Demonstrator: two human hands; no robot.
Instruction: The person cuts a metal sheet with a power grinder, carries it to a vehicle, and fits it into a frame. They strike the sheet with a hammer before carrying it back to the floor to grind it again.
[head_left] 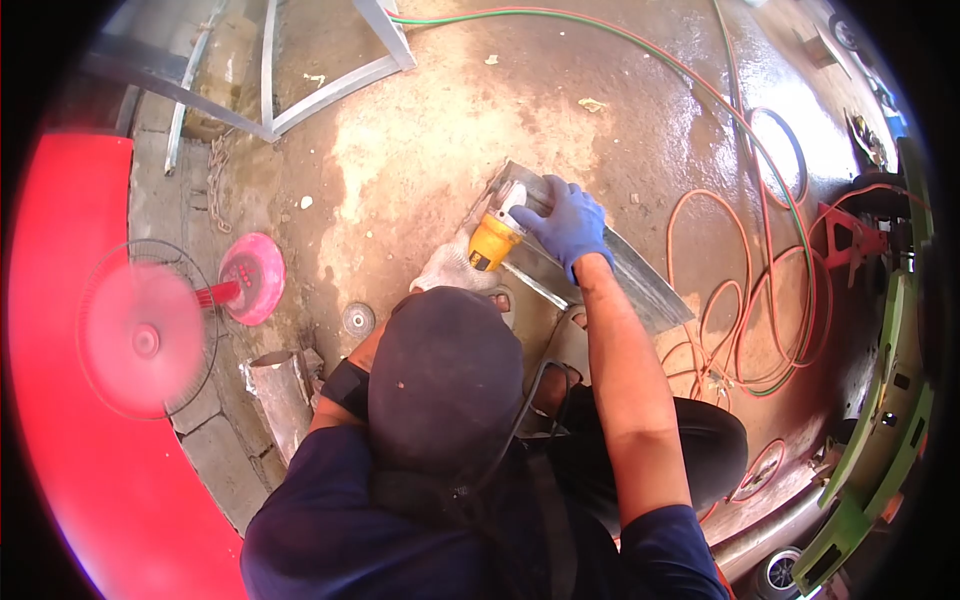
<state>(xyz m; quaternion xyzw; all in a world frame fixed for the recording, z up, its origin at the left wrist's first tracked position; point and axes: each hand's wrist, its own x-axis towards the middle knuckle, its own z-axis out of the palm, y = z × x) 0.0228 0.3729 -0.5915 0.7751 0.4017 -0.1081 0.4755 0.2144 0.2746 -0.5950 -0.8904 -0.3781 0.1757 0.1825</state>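
Observation:
A yellow angle grinder (492,242) with a silver head lies over a flat grey metal plate (640,285) on the floor. My right hand (570,222), in a blue glove, is closed at the grinder's head, its thumb against the silver part. My left hand (445,266), in a whitish cloth glove, presses against the left side of the yellow body; its fingers are partly hidden behind the capped head. The grinder's disc cannot be made out. A thin bright metal strip (537,285) lies beside the plate, near my feet.
A pink fan (150,340) stands at the left by a red panel (60,300). A round disc (358,319) lies on the floor near a rusty pipe piece (280,395). Coiled hoses (740,300) spread at the right. A metal frame (330,95) stands ahead, green beams (870,420) at far right.

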